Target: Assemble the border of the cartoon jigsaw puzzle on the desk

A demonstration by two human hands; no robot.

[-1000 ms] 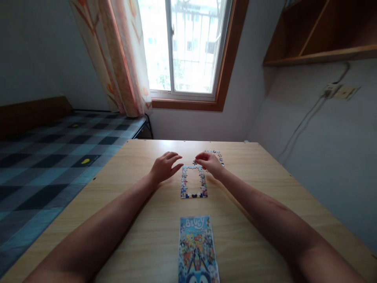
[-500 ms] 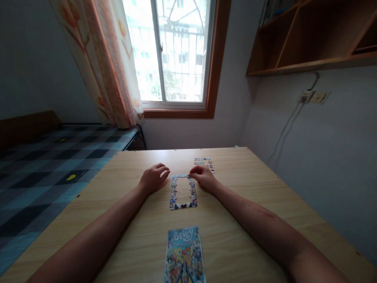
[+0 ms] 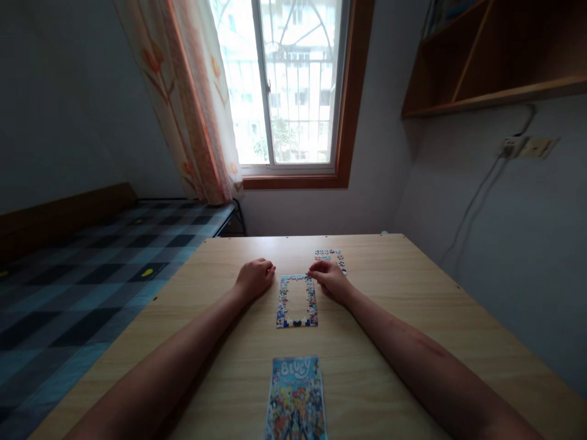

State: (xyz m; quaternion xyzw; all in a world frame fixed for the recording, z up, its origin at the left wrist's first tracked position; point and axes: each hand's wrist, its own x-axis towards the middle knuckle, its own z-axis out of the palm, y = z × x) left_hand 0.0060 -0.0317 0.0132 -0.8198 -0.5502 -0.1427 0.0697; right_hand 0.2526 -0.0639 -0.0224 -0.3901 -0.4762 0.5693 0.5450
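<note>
A jigsaw puzzle border [image 3: 282, 302] lies on the wooden table, joined into an upright rectangle with bare wood inside it. My right hand [image 3: 331, 280] is at its top right corner, thumb and fingertips pinched on a small puzzle piece [image 3: 309, 274], mostly covered by the fingers. To the left of the border my left hand [image 3: 255, 278] rests on the table, its fingers curled in and nothing visible in them. Loose puzzle pieces [image 3: 328, 252] lie in rows just beyond my right hand, which partly hides them.
Nearer to me lies a colourful Bluey picture sheet [image 3: 297, 400] on the table [image 3: 220, 379]. A bed with a checked cover [image 3: 92, 275] stands to the left. Behind the table is a window [image 3: 298, 91] with a curtain [image 3: 192, 110]; a wooden shelf [image 3: 495, 98] hangs at the right.
The view has swung a little to the left, so everything sits further right. My left hand's fingers have curled in from a looser, spread pose. The right hand stays at the border's corner.
</note>
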